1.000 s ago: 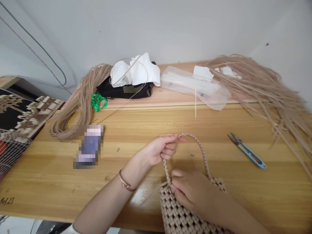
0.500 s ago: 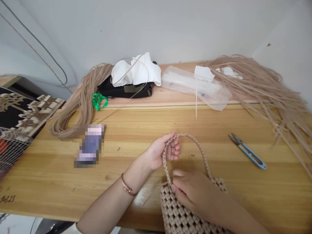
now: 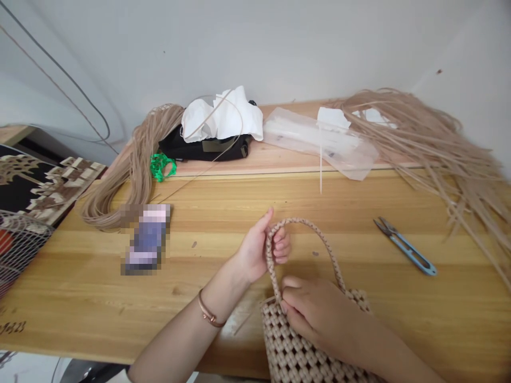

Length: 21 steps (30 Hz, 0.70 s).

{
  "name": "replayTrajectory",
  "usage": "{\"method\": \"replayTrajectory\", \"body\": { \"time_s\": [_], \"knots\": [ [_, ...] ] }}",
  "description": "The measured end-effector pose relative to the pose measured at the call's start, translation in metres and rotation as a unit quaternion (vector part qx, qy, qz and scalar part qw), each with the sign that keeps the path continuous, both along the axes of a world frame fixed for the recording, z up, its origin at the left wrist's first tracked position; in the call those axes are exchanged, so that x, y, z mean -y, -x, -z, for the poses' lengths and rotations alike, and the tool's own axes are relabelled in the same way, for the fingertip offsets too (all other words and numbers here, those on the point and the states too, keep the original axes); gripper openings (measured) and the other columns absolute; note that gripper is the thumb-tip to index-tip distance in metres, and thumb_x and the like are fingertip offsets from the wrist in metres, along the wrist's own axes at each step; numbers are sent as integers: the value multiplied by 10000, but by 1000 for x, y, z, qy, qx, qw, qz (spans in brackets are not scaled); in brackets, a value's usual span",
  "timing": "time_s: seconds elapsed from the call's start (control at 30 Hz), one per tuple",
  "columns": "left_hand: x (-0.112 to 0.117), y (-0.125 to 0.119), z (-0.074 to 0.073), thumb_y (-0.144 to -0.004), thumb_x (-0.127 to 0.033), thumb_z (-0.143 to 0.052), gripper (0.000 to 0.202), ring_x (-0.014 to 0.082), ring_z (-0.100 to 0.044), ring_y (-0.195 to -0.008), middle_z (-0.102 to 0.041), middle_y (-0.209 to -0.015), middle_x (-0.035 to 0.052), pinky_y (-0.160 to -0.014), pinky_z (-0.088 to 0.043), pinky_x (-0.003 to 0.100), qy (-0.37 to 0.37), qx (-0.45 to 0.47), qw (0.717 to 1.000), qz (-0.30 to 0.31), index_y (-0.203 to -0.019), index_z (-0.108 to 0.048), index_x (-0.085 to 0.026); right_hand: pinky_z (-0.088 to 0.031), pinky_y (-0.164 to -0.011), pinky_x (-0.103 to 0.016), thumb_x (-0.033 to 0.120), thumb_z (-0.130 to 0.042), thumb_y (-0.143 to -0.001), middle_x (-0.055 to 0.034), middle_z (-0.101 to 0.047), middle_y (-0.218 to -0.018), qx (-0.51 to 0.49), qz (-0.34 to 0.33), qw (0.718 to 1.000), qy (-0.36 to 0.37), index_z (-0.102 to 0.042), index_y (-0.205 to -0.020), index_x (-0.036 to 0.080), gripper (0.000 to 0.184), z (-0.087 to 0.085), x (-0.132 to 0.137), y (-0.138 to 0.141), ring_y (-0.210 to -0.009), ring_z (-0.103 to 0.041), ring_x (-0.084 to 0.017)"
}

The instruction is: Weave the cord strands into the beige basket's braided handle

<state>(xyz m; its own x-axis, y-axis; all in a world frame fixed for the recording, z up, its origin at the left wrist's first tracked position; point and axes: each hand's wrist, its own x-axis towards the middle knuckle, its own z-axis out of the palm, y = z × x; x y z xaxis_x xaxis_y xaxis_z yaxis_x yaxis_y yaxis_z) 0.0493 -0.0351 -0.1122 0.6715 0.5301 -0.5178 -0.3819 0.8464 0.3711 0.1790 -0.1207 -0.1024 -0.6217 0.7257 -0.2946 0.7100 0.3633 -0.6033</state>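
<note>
A beige woven bag (image 3: pixel 291 356) lies at the near edge of the wooden table (image 3: pixel 80 276), its braided handle (image 3: pixel 319 236) arching away from me. My left hand (image 3: pixel 261 244) curls its fingers round the left side of the handle, thumb raised. My right hand (image 3: pixel 315 311) rests on the bag's top edge, fingers pressed down where the handle joins the weave. A thin bracelet sits on my left wrist.
Blue thread snips (image 3: pixel 405 247) lie to the right. Loose beige strands (image 3: pixel 443 149) spread at back right, a coiled bundle (image 3: pixel 128 165) with green tie at back left. A black pouch with white tissue (image 3: pixel 217 125), a clear plastic bag (image 3: pixel 323 141) and a blurred object (image 3: pixel 146 236) also lie there.
My left hand slid down the handle from its top to its left side, fingers curling tighter and thumb lifting. My right hand stayed on the bag.
</note>
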Motion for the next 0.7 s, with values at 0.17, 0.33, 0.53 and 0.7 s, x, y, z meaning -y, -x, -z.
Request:
{"method": "replayTrajectory", "body": {
  "time_s": [0.17,0.33,0.53,0.7],
  "knots": [
    [13,17,5,-936,-400,-293,486,116,-510,-551,-541,-636,55,-545,-400,218,-9,-1,1000,4,-691,-596,-109,-342,-599,-277,146,-367,-875,-10,-570,-785,-3,8,1000,1,-514,-708,159,222,-1,0,-1,-672,-536,-132],
    [27,26,8,-897,-298,-447,291,134,-552,-650,-587,-679,64,-642,-419,233,-39,-4,999,-35,-801,-640,-102,-356,-608,-278,147,-360,-882,-9,-573,-784,-8,11,1000,6,-508,-703,162,232,-1,1,-1,-677,-543,-136],
    [39,31,10,-839,-346,-562,252,144,-572,-657,-627,-693,68,-660,-423,243,-73,14,996,-47,-738,-624,-123,-393,-652,-275,134,-365,-876,-26,-600,-845,-19,8,1000,14,-534,-759,159,207,-3,2,-1,-736,-571,-150],
    [44,34,12,-812,-320,-611,238,148,-586,-682,-654,-744,88,-666,-429,242,-104,9,994,-42,-906,-659,-107,-380,-642,-272,131,-370,-874,-24,-603,-850,-20,4,1000,0,-547,-784,162,202,-1,2,-2,-725,-567,-146]
  ]
}}
